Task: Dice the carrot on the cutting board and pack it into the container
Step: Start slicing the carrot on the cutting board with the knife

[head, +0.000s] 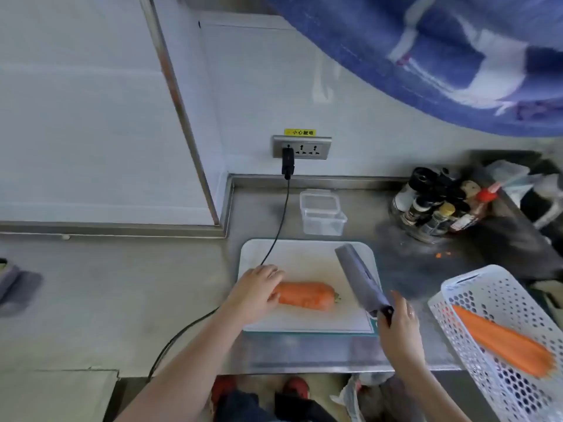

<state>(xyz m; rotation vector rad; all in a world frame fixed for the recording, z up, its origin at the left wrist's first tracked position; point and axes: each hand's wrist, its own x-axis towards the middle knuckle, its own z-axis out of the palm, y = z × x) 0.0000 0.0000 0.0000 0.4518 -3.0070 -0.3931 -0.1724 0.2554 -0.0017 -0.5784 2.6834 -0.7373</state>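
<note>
On the cutting board (307, 318), the left hand (256, 292) curls over the carrot's (306, 295) left end while the right hand (399, 327) grips the cleaver (361, 278) just beside its stem end.

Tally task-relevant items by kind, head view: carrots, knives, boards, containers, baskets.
Carrots: 2, one on the cutting board, one in the basket
Knife: 1
Cutting board: 1
Clear container: 1
White basket: 1
Total: 6
</note>
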